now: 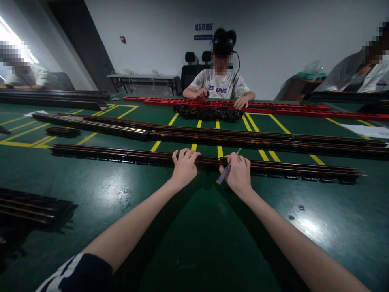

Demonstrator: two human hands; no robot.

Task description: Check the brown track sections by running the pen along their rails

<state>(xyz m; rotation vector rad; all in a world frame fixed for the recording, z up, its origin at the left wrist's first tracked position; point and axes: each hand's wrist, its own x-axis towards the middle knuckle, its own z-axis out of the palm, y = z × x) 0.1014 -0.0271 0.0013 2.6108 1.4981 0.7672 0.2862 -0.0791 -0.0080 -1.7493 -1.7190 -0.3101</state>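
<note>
I face a plain, pale grey-white wall [273, 40] bearing a sign with dark blue characters [203, 27] and, farther left, a small red plate [122, 39]. To my left stands a tall dark grey door [80, 36], and beyond it a brilliant white window [7, 32] glares at the edge of my view. Against the wall I see a long, narrow, pale-topped table [142, 76] with white cables on it, beside black high-backed chairs with headrests [191, 73]. A brown cabinet [291, 87] sits to my right. Light pools on my glossy green tabletop [197, 235], striped yellow.
</note>
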